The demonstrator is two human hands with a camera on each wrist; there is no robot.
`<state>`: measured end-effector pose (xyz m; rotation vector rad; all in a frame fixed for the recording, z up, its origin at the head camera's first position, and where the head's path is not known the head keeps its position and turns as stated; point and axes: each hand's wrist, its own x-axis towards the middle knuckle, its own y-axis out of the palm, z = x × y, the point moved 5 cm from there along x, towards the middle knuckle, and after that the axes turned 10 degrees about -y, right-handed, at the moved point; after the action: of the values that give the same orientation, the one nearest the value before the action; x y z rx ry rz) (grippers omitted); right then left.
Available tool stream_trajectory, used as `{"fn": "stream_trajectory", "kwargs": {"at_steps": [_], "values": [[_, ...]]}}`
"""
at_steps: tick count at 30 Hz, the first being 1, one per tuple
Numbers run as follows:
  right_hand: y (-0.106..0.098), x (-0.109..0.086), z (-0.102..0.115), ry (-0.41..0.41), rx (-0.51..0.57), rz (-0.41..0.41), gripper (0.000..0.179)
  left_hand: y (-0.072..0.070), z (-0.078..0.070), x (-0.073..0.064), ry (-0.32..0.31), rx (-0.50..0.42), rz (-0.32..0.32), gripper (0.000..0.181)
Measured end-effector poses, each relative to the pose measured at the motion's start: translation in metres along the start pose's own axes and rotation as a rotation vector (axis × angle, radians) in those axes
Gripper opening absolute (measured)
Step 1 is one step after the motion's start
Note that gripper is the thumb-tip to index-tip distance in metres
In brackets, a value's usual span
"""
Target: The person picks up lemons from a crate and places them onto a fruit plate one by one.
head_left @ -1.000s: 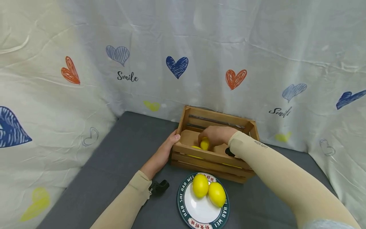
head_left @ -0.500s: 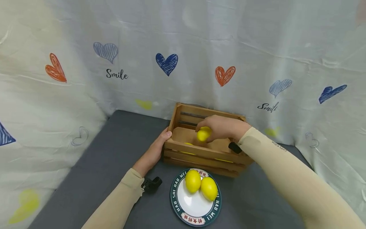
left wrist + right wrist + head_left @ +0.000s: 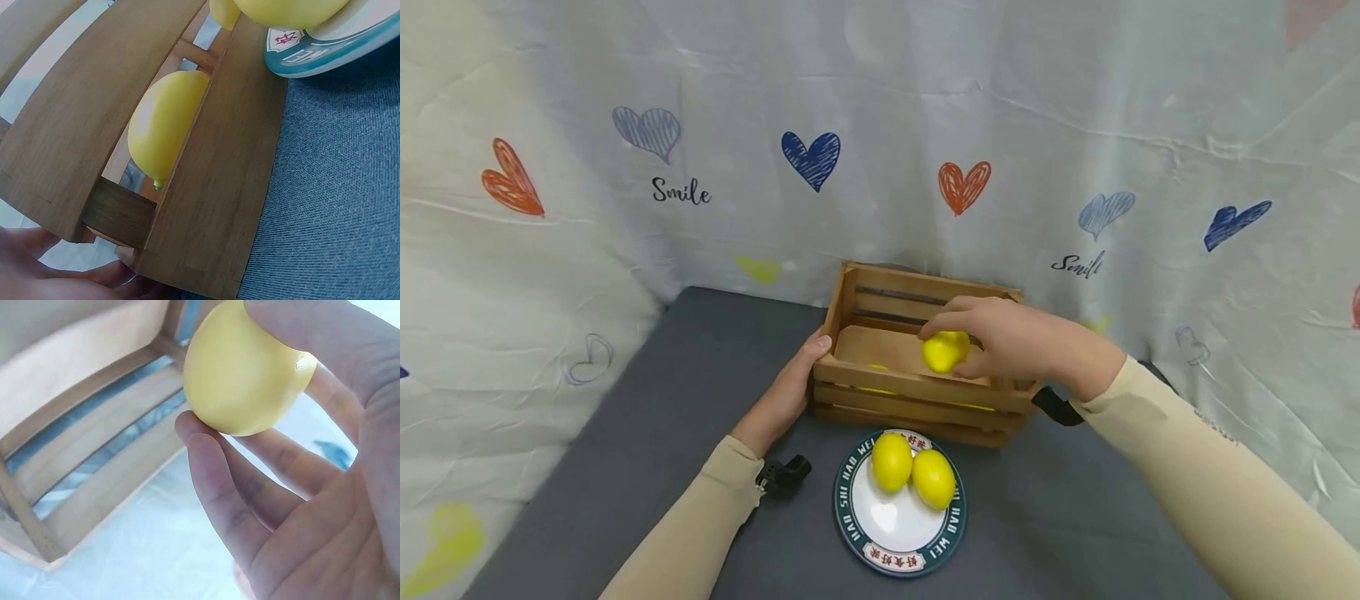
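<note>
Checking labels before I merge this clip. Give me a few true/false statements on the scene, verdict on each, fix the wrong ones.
1. The right hand holds a lemon. True.
2. Two lemons lie on the plate. True.
3. The left hand grips the plate. False: it grips the left end of the wooden crate.
4. There is no fruit inside the wooden crate. False: the left wrist view shows a crate lemon through the gap between its slats.
5. A heart-printed curtain hangs behind the wooden crate. True.
6. The plate stands between the wooden crate and the curtain. False: it is on the near side of the wooden crate, toward the person.
</note>
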<state>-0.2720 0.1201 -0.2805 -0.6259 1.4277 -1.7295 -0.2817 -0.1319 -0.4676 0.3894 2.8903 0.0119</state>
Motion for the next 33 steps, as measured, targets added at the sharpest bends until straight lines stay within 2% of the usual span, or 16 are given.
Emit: {"fn": "stream_trajectory", "kwargs": {"at_steps": [6, 11, 14, 20, 28, 33], "values": [[0.004, -0.005, 0.029, -0.061, -0.041, -0.018, 0.054, -0.005, -0.001, 0.001, 0.021, 0.009, 0.006, 0.089], [0.017, -0.005, 0.057, -0.165, -0.100, 0.005, 0.054, -0.006, -0.002, 0.001, 0.019, 0.010, 0.001, 0.090], [0.030, -0.006, 0.070, -0.206, -0.105, 0.037, 0.053, -0.004, -0.002, 0.002, 0.024, 0.012, 0.005, 0.090], [0.065, -0.003, 0.086, -0.232, -0.103, 0.110, 0.052, 0.000, -0.002, 0.004, 0.032, -0.006, 0.020, 0.089], [0.115, 0.005, 0.099, -0.382, -0.144, 0.089, 0.048, 0.001, -0.002, 0.003, 0.037, -0.018, 0.051, 0.086], [0.133, 0.009, 0.103, -0.426, -0.178, 0.073, 0.048, 0.000, -0.002, 0.003, 0.038, -0.010, 0.047, 0.086]]}}
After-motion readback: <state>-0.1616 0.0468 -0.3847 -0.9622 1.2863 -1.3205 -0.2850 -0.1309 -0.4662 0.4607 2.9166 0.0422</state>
